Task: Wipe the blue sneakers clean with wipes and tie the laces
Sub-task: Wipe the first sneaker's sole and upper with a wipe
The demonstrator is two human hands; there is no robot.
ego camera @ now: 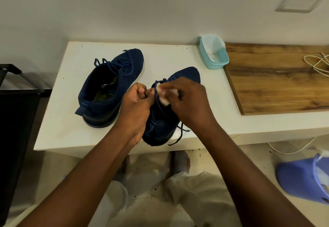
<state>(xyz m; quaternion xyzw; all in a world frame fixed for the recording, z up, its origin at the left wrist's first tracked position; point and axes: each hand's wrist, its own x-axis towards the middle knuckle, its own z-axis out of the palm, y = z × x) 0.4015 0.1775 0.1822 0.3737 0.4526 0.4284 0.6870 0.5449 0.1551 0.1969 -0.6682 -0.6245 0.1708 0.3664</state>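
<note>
Two blue sneakers stand on a white table [58,120], toes pointing away from me. The left sneaker [110,84] has its laces tied. The right sneaker [187,74] is mostly hidden under my hands, and a loose lace end [179,136] trails off its right side. My left hand [137,109] pinches a lace [156,93] above the sneaker's opening. My right hand [190,102] holds a white wipe [162,95] pressed against that lace.
A light blue tub [216,61] with wipes inside sits at the table's far right corner. A wooden board [277,80] with a white cable [316,64] lies to the right. A blue bucket [302,178] stands on the floor; a black frame [14,102] stands left.
</note>
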